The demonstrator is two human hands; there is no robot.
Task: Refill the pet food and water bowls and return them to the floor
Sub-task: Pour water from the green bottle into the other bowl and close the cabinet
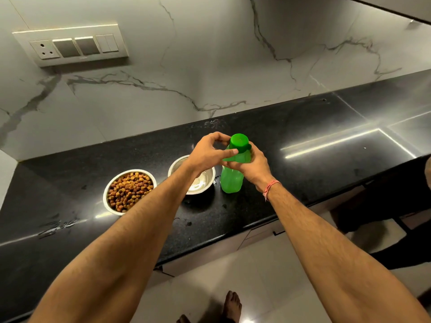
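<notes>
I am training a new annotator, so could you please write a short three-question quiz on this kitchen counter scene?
1. True or false: the bowl of kibble stands on the floor.
2. Which hand grips the green bottle by its neck? A) left hand B) right hand
3. What covers the bottle's mouth?

Key:
1. False; it stands on the black counter, beside the steel bowl.
2. B.
3. The green cap, touched by left fingers.

Polished stone, bright metal, translucent plastic.
The countertop point(291, 127) was glossy black speckled stone, the wall point(210, 54) smooth veined marble; both bowls point(107, 194) point(205, 183) looked like shiny steel, the green bottle point(231, 180) smooth translucent plastic, its cap point(239, 141) opaque.
</notes>
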